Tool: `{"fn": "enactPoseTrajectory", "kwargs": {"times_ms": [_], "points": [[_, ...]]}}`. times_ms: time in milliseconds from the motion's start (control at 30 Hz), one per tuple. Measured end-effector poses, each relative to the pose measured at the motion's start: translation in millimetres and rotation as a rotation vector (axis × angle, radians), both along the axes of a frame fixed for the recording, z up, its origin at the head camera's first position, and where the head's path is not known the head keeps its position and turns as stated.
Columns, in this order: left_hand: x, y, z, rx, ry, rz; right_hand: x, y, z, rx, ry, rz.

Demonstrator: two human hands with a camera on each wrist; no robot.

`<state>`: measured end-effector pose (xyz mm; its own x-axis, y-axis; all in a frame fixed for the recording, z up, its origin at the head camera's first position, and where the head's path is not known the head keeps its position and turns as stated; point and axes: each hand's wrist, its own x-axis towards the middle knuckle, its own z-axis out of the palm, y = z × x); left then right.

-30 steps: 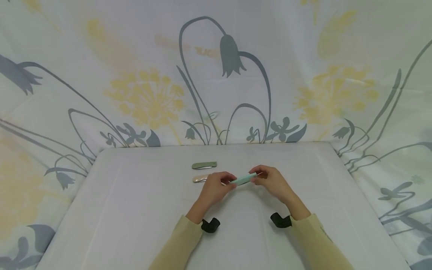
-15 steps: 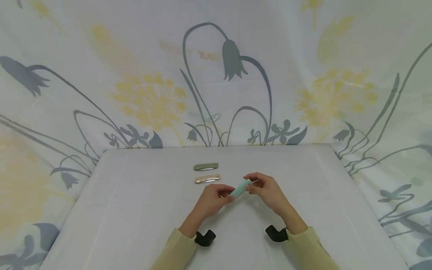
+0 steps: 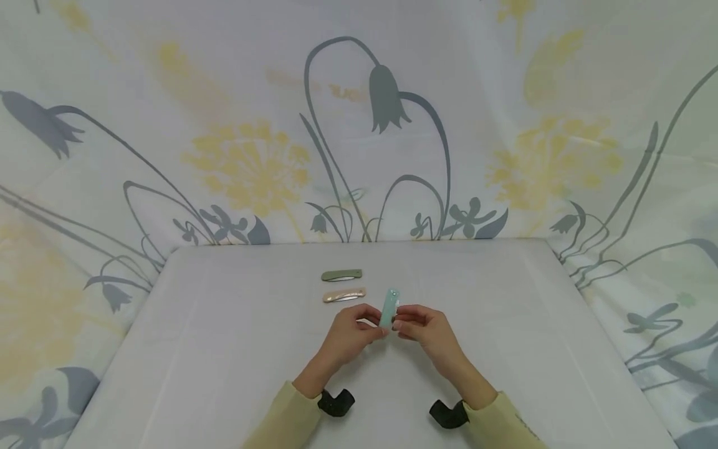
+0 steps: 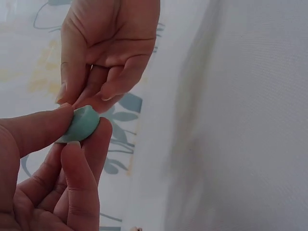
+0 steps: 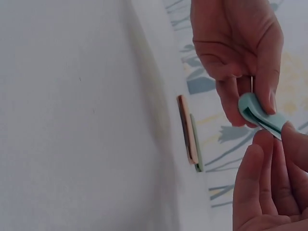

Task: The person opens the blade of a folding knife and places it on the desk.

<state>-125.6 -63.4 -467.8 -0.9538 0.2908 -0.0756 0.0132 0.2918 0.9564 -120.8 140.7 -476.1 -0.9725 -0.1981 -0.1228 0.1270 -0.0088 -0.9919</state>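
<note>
A mint-green pocketknife (image 3: 389, 308) is held above the table between both hands, its long side pointing away from the person. Thumb and fingers of my left hand (image 3: 349, 334) pinch its near end, which shows as a rounded tip in the left wrist view. From the other side, my right hand (image 3: 430, 335) pinches its edge with thumb and fingertips. A dark slot along the handle of this pocketknife (image 5: 260, 115) faces the right wrist camera. Whether the blade is out, I cannot tell. Beyond the left hand lie a beige pocketknife (image 3: 344, 295) and an olive-green pocketknife (image 3: 341, 275).
The two lying knives are roughly parallel, both folded, on a white-covered table (image 3: 224, 349). A white curtain (image 3: 247, 75) with grey and yellow flowers hangs behind the table and along its sides. A black wrist mount (image 3: 336, 403) sticks out at each sleeve.
The mint-green pocketknife has swung from nearly sideways to pointing away. Both hands have come nearer the person, and the right hand has moved left along the knife. The beige knife is now fully uncovered.
</note>
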Motion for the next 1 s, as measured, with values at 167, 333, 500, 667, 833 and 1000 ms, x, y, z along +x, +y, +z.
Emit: {"fn": "enactPoseTrajectory", "kwargs": {"times_ms": [167,333,500,667,833,1000], "points": [[-0.3,1.0,-0.6,0.021,0.008,0.005,2.1,-4.5,-0.6,-0.022,-0.011,-0.027],[1.1,1.2,-1.2,0.028,-0.009,0.003,3.1,-7.3,-2.9,0.009,-0.015,-0.048],[4.6,-0.4,-1.6,0.03,-0.014,-0.005,5.8,-9.3,-2.6,0.04,-0.012,-0.066],[5.1,-2.5,-2.5,0.026,-0.003,-0.022,7.7,-11.1,-0.8,0.062,-0.016,-0.091],[4.1,-6.3,-3.1,0.022,0.005,-0.047,7.3,-10.7,-0.6,0.063,0.01,-0.066],[2.7,-14.1,-1.0,-0.007,0.002,-0.085,5.2,-10.5,1.0,0.053,0.049,-0.038]]}}
